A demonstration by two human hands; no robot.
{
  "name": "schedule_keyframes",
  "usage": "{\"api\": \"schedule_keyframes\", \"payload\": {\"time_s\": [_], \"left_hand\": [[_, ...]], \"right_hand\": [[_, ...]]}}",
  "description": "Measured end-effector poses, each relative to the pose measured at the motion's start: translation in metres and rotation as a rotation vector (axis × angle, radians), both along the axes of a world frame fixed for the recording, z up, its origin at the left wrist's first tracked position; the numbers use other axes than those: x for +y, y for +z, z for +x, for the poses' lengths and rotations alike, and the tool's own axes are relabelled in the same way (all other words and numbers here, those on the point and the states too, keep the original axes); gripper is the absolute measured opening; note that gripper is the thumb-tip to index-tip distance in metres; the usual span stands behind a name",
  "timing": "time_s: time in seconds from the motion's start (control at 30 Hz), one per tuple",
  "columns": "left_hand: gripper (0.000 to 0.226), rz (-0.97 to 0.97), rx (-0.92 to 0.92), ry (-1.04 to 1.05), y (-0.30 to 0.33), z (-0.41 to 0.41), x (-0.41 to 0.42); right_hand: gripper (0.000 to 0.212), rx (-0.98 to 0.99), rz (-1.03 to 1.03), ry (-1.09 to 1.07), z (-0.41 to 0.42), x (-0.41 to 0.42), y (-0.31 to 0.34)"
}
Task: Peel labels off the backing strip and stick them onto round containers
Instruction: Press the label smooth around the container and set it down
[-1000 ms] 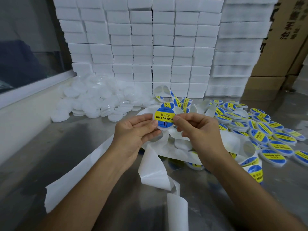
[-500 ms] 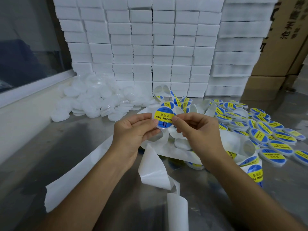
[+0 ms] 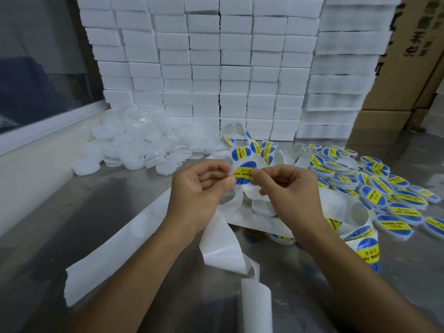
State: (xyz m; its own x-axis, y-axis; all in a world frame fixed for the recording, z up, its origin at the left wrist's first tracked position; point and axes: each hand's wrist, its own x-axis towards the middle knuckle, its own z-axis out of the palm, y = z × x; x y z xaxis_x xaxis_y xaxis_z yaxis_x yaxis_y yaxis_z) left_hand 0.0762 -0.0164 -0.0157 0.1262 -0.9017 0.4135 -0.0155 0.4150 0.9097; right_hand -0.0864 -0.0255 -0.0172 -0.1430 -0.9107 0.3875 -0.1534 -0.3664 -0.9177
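Both grips pinching: left hand [image 3: 199, 188] on backing strip [image 3: 230, 200], right hand [image 3: 286, 188] on label [image 3: 242, 174] between them, mid-peel; risk it curls, sticks to fingertips or tears

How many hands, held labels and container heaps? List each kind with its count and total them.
Hands: 2 (left hand, right hand)
Labels: 1 (held label)
Container heaps: 2 (plain white heap, labelled heap)
Total: 5
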Motion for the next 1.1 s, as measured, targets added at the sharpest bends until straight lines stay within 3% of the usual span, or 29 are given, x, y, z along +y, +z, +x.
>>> {"api": "schedule_keyframes", "payload": {"time_s": [0.1, 0.2, 0.33, 0.43, 0.5, 0.57, 0.67, 0.8, 0.87, 0.97, 1.1], "left_hand": [[0.026, 0.019, 0.072, -0.037, 0.002, 0.001, 0.000], [0.022, 0.104, 0.219, -0.138, 0.003, 0.002, 0.001], [0.043, 0.162, 0.302, -0.271, 0.002, 0.000, 0.003], [0.040, 0.139, 0.312, -0.334, 0.002, -0.001, 0.004], [0.041, 0.141, 0.316, -0.364, 0.001, -0.001, 0.004], [0.045, 0.164, 0.323, -0.356, 0.000, -0.001, 0.004], [0.052, 0.178, 0.290, -0.369, 0.000, -0.001, 0.005], [0.052, 0.161, 0.258, -0.376, 0.000, -0.004, 0.005], [0.049, 0.153, 0.271, -0.358, 0.000, -0.002, 0.005], [0.045, 0.113, 0.193, -0.377, 0.000, -0.001, 0.006], [0.041, 0.086, 0.090, -0.379, 0.000, 0.000, 0.006]], "right_hand": [[0.025, 0.076, -0.014, -0.069, -0.001, -0.002, -0.002], [0.017, 0.136, -0.097, -0.134, 0.000, -0.002, -0.002], [0.034, 0.175, -0.173, 0.015, 0.006, 0.004, -0.005], [0.054, 0.088, -0.111, 0.187, 0.009, 0.006, -0.006], [0.051, -0.009, -0.067, 0.254, 0.010, 0.005, -0.004], [0.031, -0.082, -0.050, 0.261, 0.009, 0.004, -0.001], [0.007, -0.066, -0.070, 0.206, 0.004, 0.002, -0.002], [0.018, -0.074, -0.065, 0.195, 0.006, 0.005, -0.001], [0.039, -0.100, -0.021, 0.232, 0.011, 0.008, 0.000], [0.054, -0.099, 0.002, 0.171, 0.010, 0.008, 0.000], [0.045, -0.073, -0.045, 0.098, 0.005, 0.005, 0.001]]}}
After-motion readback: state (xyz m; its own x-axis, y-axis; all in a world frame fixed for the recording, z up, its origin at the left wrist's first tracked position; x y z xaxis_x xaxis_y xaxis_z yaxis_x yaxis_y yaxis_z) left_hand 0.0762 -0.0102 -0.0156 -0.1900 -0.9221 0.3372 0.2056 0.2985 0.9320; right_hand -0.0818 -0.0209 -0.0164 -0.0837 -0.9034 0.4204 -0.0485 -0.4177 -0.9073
